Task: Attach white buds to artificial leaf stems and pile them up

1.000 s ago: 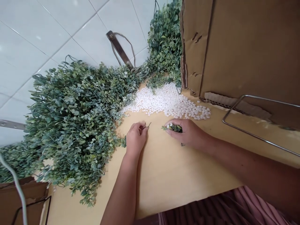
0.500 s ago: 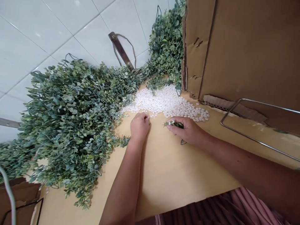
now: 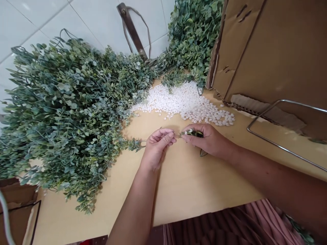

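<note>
My right hand [image 3: 204, 139] is closed around an artificial leaf sprig [image 3: 195, 133] that carries small white pieces near its tip. A thin loop of its stem hangs below the palm. Just left of the sprig's tip, my left hand [image 3: 159, 144] has thumb and forefinger pinched together; what lies between them is too small to make out. Behind both hands a heap of small white beads [image 3: 173, 100] is spread over the tabletop [image 3: 184, 180]. A single leafy stem [image 3: 133, 144] reaches from the left toward my left wrist.
A large pile of artificial greenery [image 3: 71, 112] covers the left side, with more greenery [image 3: 195, 32] at the back. A cardboard box [image 3: 276, 51] stands at the right beside a bent metal wire frame [image 3: 281, 143]. A dark metal bar [image 3: 133, 32] leans against the tiled wall [image 3: 94, 20].
My left hand has come away from the edge of the bead heap, turned over and moved right to the sprig's tip. The right hand keeps its hold. The camera view has shifted slightly.
</note>
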`<action>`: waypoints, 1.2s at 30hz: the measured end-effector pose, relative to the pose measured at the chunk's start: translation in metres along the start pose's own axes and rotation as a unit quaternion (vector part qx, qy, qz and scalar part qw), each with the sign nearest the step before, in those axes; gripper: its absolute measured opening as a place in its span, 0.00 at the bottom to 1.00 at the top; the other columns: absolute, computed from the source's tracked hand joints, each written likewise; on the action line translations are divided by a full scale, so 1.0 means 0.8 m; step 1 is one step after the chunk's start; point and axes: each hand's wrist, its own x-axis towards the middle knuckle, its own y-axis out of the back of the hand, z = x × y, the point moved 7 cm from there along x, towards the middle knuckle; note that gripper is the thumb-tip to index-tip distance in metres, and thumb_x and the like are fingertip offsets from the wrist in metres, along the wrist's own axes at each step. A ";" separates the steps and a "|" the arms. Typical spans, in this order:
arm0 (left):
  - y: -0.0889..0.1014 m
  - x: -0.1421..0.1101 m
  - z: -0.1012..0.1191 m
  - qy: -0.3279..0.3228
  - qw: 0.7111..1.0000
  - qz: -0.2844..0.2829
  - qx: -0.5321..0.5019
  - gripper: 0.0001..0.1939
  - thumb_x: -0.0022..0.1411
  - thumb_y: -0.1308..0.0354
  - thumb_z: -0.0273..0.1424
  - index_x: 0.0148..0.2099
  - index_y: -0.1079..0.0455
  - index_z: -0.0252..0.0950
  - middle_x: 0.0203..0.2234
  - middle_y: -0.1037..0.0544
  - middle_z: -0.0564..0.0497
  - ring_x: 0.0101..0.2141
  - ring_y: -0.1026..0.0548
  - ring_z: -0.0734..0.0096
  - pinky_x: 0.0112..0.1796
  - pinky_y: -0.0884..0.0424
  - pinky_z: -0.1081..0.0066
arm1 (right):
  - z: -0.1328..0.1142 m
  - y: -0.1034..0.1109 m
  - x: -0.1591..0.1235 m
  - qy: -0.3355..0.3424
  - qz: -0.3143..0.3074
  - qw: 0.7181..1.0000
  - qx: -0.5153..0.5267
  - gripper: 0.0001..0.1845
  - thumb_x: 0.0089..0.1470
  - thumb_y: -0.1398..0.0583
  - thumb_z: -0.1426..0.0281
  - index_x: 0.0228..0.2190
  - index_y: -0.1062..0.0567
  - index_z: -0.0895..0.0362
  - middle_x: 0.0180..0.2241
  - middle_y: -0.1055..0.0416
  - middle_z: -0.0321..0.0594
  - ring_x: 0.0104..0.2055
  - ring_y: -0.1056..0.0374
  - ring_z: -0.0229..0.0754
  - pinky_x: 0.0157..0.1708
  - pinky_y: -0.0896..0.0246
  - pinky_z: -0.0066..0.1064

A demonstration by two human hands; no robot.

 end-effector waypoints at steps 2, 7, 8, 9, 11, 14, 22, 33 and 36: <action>0.002 0.003 -0.005 0.012 1.000 0.009 0.004 0.12 0.38 0.30 0.31 0.28 0.26 0.34 0.19 0.25 0.55 0.22 0.29 0.81 0.26 0.35 0.79 | 0.000 -0.001 0.000 0.001 -0.001 1.000 0.003 0.13 0.47 0.40 0.62 0.24 0.26 0.60 0.16 0.42 0.30 0.19 0.47 0.31 0.19 0.50 0.24; 0.002 0.007 -0.006 0.008 1.000 0.021 0.022 0.15 0.35 0.29 0.31 0.31 0.24 0.36 0.23 0.21 0.53 0.23 0.27 0.81 0.28 0.32 0.78 | -0.002 -0.002 -0.001 -0.001 0.007 1.000 0.005 0.13 0.48 0.40 0.61 0.27 0.23 0.59 0.14 0.43 0.29 0.16 0.48 0.30 0.16 0.53 0.24; 0.002 0.007 -0.004 -0.002 0.999 0.022 0.023 0.16 0.35 0.29 0.31 0.31 0.24 0.36 0.24 0.21 0.53 0.23 0.27 0.80 0.29 0.31 0.77 | -0.002 -0.002 -0.001 -0.001 0.010 1.000 0.002 0.13 0.48 0.40 0.61 0.27 0.23 0.59 0.14 0.42 0.29 0.16 0.48 0.30 0.16 0.53 0.24; 0.003 0.007 -0.002 -0.013 0.999 0.025 0.025 0.16 0.34 0.29 0.30 0.31 0.24 0.36 0.24 0.21 0.53 0.23 0.27 0.79 0.30 0.30 0.76 | -0.002 -0.002 -0.001 -0.001 0.014 1.000 -0.003 0.13 0.48 0.40 0.61 0.27 0.23 0.59 0.15 0.41 0.30 0.16 0.48 0.30 0.16 0.53 0.24; 0.005 0.007 0.001 -0.029 0.998 0.035 0.032 0.15 0.33 0.29 0.31 0.29 0.24 0.36 0.22 0.21 0.53 0.24 0.26 0.78 0.31 0.29 0.74 | -0.002 -0.001 0.000 -0.002 0.024 1.000 -0.014 0.14 0.47 0.40 0.60 0.27 0.23 0.58 0.16 0.40 0.31 0.17 0.48 0.30 0.16 0.52 0.24; 0.007 0.007 0.000 -0.034 0.997 0.047 0.044 0.14 0.32 0.28 0.31 0.26 0.24 0.35 0.20 0.22 0.53 0.23 0.27 0.78 0.30 0.29 0.75 | -0.002 0.002 0.000 0.000 0.037 0.999 -0.024 0.13 0.47 0.40 0.61 0.25 0.23 0.59 0.17 0.38 0.32 0.17 0.47 0.30 0.17 0.50 0.24; 0.000 0.005 -0.004 -0.029 0.997 0.025 0.071 0.12 0.33 0.28 0.30 0.25 0.24 0.34 0.21 0.22 0.53 0.23 0.27 0.79 0.29 0.29 0.77 | -0.003 0.005 -0.002 0.005 0.059 0.997 -0.042 0.08 0.46 0.41 0.69 0.22 0.25 0.59 0.17 0.38 0.32 0.19 0.46 0.31 0.19 0.49 0.24; -0.003 0.004 0.000 -0.058 0.995 -0.002 0.077 0.11 0.36 0.29 0.29 0.26 0.26 0.35 0.20 0.22 0.54 0.23 0.26 0.78 0.30 0.28 0.75 | -0.012 0.007 -0.004 0.048 0.078 0.990 -0.109 0.07 0.45 0.43 0.70 0.19 0.30 0.59 0.19 0.34 0.35 0.22 0.41 0.34 0.23 0.46 0.25; -0.002 0.004 0.000 -0.056 0.995 0.005 0.085 0.12 0.35 0.29 0.29 0.27 0.24 0.35 0.21 0.22 0.54 0.24 0.26 0.78 0.31 0.27 0.75 | -0.015 0.007 -0.004 0.059 0.083 0.988 -0.112 0.07 0.44 0.44 0.71 0.19 0.30 0.58 0.20 0.33 0.36 0.23 0.40 0.35 0.24 0.46 0.26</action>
